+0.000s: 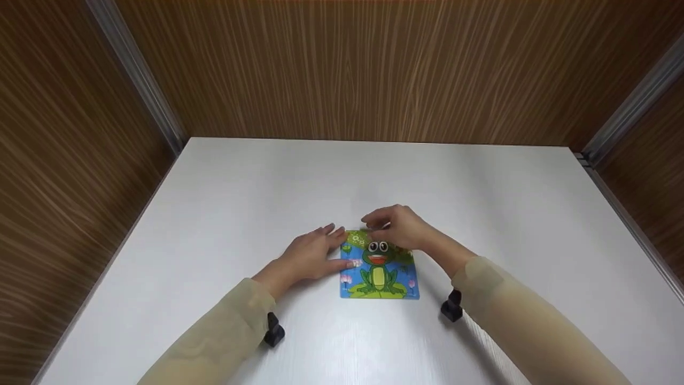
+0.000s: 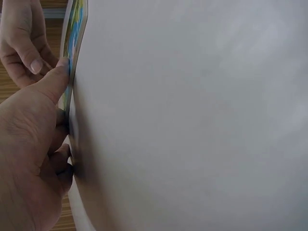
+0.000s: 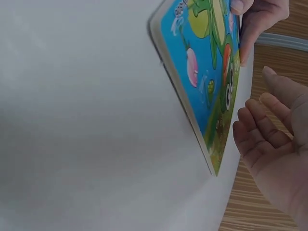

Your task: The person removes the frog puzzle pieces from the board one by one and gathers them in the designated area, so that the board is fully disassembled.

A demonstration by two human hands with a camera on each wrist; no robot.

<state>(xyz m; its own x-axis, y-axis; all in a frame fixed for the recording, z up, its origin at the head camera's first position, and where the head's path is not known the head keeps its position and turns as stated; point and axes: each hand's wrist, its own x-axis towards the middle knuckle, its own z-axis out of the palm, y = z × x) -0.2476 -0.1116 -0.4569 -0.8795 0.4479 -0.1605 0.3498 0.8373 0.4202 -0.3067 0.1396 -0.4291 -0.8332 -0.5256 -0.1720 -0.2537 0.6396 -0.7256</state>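
A square frog picture board point(image 1: 378, 278), with a green frog on a blue ground, lies flat on the white table. At its left side is my left hand point(image 1: 310, 255); the thumb point(image 2: 55, 81) rests on the picture and the other fingers lie spread along the edge. My right hand point(image 1: 403, 228) hovers over the top edge and hides part of the upper right corner. In the right wrist view, the right hand point(image 3: 279, 130) has loosely bent fingers and nothing between them and the thumb. The board's pale side edge point(image 3: 185, 103) shows there too.
The white tabletop point(image 1: 256, 182) stretches around the board on all sides. Brown wood-grain panels point(image 1: 342, 69) stand at the back, left and right, with metal strips point(image 1: 139, 69) at the corners. Black clips point(image 1: 274, 330) sit at both sleeve cuffs.
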